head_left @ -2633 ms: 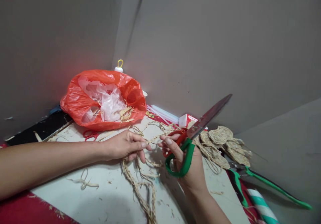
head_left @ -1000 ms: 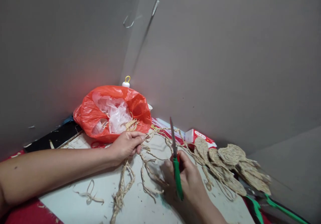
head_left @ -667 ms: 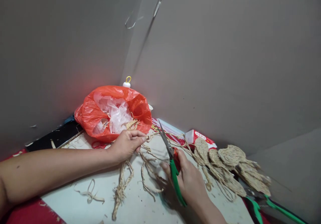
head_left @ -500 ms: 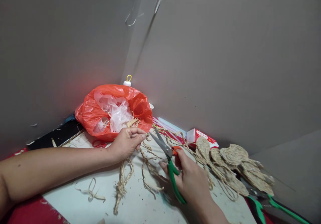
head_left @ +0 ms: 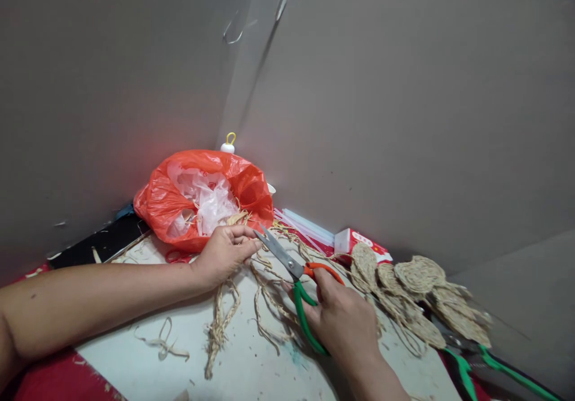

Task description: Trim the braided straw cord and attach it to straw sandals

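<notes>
My left hand (head_left: 227, 252) is closed in a pinch in front of the red bag, its fingertips gripping a thin straw cord mostly hidden by the fingers. My right hand (head_left: 342, 317) grips scissors (head_left: 283, 257) with one green and one orange handle. The blade tips lie right at my left fingertips. Below my left hand, a knotted braided straw cord (head_left: 218, 329) lies on the white board (head_left: 251, 377). More straw cords (head_left: 269, 308) spread between the hands and trail to the right, towards several coiled flat woven straw pieces (head_left: 420, 275).
A red plastic bag (head_left: 157, 194) with white plastic and straw scraps stands in the corner against grey walls. A red and white box (head_left: 359, 245), pale straws (head_left: 308, 228) and green-handled shears (head_left: 458, 365) lie to the right. A loose straw strip (head_left: 165, 346) lies front left.
The scissors have moved left, bringing their tips to my left fingertips, and their blades have come closer together. My left hand has barely moved.
</notes>
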`<state>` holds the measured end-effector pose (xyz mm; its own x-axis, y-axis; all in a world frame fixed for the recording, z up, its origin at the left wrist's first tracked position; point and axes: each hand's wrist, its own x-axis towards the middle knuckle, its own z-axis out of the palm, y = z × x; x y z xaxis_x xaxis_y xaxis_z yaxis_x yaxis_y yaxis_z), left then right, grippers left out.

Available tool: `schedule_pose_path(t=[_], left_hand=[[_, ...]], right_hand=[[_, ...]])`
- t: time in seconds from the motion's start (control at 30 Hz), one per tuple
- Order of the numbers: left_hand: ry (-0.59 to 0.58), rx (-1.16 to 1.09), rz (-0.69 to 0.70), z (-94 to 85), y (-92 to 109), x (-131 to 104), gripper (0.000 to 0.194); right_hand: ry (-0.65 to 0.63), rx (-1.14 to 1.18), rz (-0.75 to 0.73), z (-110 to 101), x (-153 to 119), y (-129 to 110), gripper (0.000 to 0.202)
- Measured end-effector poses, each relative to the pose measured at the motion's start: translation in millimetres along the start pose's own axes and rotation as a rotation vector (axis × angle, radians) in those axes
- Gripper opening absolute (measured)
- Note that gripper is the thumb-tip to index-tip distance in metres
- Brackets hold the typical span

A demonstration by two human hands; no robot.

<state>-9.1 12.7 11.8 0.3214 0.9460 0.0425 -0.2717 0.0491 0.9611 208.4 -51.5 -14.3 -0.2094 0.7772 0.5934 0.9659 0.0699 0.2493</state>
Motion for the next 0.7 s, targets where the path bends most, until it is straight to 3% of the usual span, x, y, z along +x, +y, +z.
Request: schedule_pose_path(t=[0.43,0.63,0.7], left_hand=[[0.04,-0.047,-0.065,-3.8,-1,6,0.012],[-0.001,-0.085,-0.054,-2.9,0,5,0.023],[-0.022,-0.097,-0.073,-2.8,-2,4,0.027]], right_hand=[[-0.071,0.009,0.058,-8,-1,-6,0.034],[-0.156,0.317,0.372,2,0,1,0.035],[-0.146,0.4,0.417,5,0,3,0.038]])
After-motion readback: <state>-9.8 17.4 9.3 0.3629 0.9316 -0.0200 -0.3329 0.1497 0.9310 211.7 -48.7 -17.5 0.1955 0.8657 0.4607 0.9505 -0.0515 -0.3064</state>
